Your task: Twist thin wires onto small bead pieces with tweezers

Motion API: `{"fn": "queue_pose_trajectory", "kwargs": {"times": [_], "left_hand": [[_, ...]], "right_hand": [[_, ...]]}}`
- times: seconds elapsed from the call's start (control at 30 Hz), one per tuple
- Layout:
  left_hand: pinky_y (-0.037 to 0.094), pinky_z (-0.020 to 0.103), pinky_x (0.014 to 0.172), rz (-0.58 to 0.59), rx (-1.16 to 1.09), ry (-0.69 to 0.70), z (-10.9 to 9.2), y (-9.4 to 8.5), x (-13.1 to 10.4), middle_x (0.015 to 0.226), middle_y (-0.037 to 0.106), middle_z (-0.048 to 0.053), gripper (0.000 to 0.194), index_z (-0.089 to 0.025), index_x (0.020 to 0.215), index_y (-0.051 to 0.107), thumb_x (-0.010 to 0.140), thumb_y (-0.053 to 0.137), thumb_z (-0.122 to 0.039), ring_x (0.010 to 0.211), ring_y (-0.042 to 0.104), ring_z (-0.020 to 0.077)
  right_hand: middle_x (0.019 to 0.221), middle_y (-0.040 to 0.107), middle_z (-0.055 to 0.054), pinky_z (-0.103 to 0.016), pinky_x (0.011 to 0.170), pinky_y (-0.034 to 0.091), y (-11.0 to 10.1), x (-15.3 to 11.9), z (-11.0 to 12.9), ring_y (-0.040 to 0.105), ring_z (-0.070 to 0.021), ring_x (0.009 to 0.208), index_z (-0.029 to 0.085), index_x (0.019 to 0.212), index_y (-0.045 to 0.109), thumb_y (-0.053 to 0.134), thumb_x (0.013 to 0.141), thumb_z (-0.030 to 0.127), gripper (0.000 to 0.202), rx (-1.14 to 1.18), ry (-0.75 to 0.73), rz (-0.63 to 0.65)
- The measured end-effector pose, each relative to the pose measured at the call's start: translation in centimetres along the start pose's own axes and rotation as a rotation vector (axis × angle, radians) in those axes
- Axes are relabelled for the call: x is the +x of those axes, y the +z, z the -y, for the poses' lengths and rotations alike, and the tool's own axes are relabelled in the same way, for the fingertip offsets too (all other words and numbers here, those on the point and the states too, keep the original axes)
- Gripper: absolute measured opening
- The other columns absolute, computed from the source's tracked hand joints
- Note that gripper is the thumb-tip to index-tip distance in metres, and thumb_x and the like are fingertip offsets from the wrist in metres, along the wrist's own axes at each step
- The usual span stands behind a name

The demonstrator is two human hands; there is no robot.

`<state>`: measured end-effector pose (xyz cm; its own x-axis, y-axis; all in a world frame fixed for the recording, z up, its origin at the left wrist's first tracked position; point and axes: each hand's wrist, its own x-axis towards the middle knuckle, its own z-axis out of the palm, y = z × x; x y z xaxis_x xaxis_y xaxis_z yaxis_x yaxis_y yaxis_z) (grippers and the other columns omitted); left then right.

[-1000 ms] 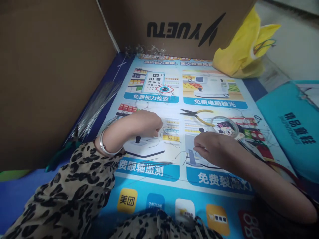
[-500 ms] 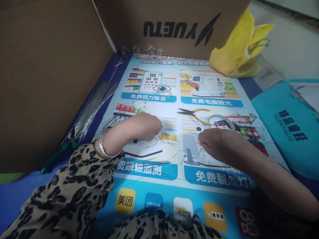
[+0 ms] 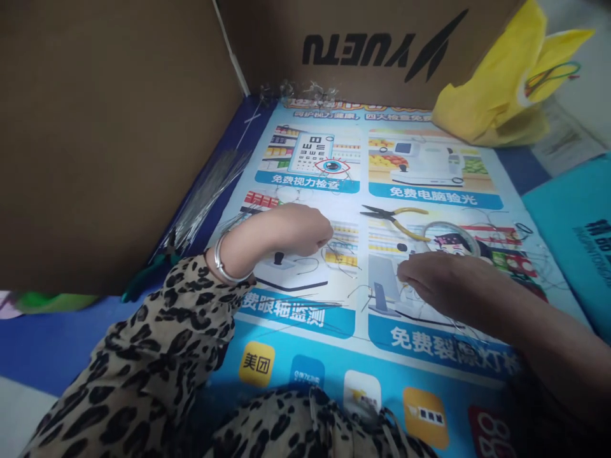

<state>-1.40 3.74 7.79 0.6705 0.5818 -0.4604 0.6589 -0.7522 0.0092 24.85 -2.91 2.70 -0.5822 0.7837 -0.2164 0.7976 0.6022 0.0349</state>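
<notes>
My left hand (image 3: pixel 303 230), with a silver bangle at its wrist, is closed above the printed poster (image 3: pixel 363 327). My right hand (image 3: pixel 439 280) is closed too, lower and to the right. Whatever the fingers hold is hidden or too thin to name. Between and beyond the hands lie pliers (image 3: pixel 392 217) with yellow handles, their jaws pointing left. A round clear ring (image 3: pixel 472 238) lies just beyond my right hand. Thin bent wires (image 3: pixel 344 251) are scattered beside my left hand, and several straight wires (image 3: pixel 305 304) lie nearer to me.
Cardboard panels (image 3: pixel 109 140) stand at the left and back. A bundle of silvery wires (image 3: pixel 210 191) and green-handled pliers (image 3: pixel 150 273) lie along the left panel. Small wire pieces (image 3: pixel 319 94) sit at the back. A yellow bag (image 3: pixel 487 108) and a teal bag (image 3: pixel 573 222) are on the right.
The view has turned left, so the whole scene sits further right in the picture. Both hands stay closed and hold nearly the same places over the poster.
</notes>
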Motion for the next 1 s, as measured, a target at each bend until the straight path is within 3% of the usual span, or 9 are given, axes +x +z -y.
{"fn": "queue_pose_trajectory", "kwargs": {"times": [0.23,0.37,0.57,0.63,0.73,0.83,1.0], "left_hand": [[0.03,0.028,0.05,0.042,0.047,0.029,-1.3,1.1,0.2,0.073,0.065,0.011,0.021,-0.014,0.078,0.068,0.072,0.048,-0.014,0.057,0.053,0.0169],[0.027,0.026,0.048,0.024,-0.026,0.067,-1.8,2.0,-0.9,0.068,0.063,0.008,0.02,-0.015,0.072,0.066,0.073,0.046,-0.016,0.052,0.048,0.0129],[0.027,0.026,0.047,0.043,-0.203,0.188,-2.4,2.2,-2.9,0.061,0.061,0.002,0.019,-0.018,0.065,0.063,0.075,0.046,-0.018,0.048,0.043,0.0108],[0.033,0.025,0.052,-0.018,-0.246,0.182,-2.7,2.2,-3.2,0.067,0.063,0.002,0.021,-0.018,0.07,0.064,0.079,0.044,-0.02,0.055,0.05,0.0118],[0.041,0.025,0.066,-0.156,-0.304,0.143,-3.7,2.6,-3.0,0.094,0.067,0.004,0.025,-0.02,0.093,0.064,0.084,0.041,-0.02,0.078,0.059,0.0147],[0.044,0.027,0.077,-0.256,-0.313,0.182,-5.2,3.7,-2.4,0.119,0.058,0.005,0.037,-0.025,0.12,0.052,0.086,0.043,-0.018,0.101,0.057,0.0173],[0.047,0.029,0.075,-0.303,-0.266,0.246,-6.9,5.5,-1.7,0.121,0.055,0.007,0.04,-0.025,0.124,0.047,0.086,0.041,-0.014,0.105,0.055,0.0202]], "right_hand": [[0.076,0.063,-0.005,-0.028,0.052,0.024,-0.2,0.8,0.3,0.054,-0.0177,0.067,0.02,0.075,0.057,0.037,0.082,0.016,0.021,-0.014,0.017,-0.017],[0.078,0.063,-0.006,-0.028,0.052,0.025,-0.6,1.5,0.3,0.053,-0.0171,0.068,0.019,0.074,0.055,0.036,0.083,0.018,0.022,0.037,0.045,0.055],[0.08,0.064,-0.004,-0.026,0.053,0.028,-1.0,1.6,-0.1,0.052,-0.0161,0.067,0.02,0.071,0.054,0.033,0.085,0.023,0.025,0.146,0.099,0.058],[0.081,0.064,-0.004,-0.026,0.054,0.029,-1.1,1.5,-0.3,0.053,-0.0159,0.069,0.02,0.072,0.055,0.034,0.085,0.025,0.025,0.176,0.084,0.049],[0.078,0.065,-0.003,-0.026,0.057,0.032,-1.5,1.2,-0.7,0.055,-0.0151,0.069,0.02,0.073,0.059,0.036,0.084,0.026,0.027,0.221,0.082,0.021],[0.078,0.067,-0.002,-0.026,0.06,0.035,-2.3,0.8,-1.1,0.056,-0.015,0.07,0.022,0.074,0.062,0.038,0.083,0.027,0.026,0.251,0.114,-0.054],[0.079,0.069,0.0,-0.025,0.065,0.039,-2.7,0.8,-1.5,0.059,-0.0147,0.074,0.022,0.078,0.065,0.042,0.08,0.026,0.023,0.326,0.133,-0.145]]}}
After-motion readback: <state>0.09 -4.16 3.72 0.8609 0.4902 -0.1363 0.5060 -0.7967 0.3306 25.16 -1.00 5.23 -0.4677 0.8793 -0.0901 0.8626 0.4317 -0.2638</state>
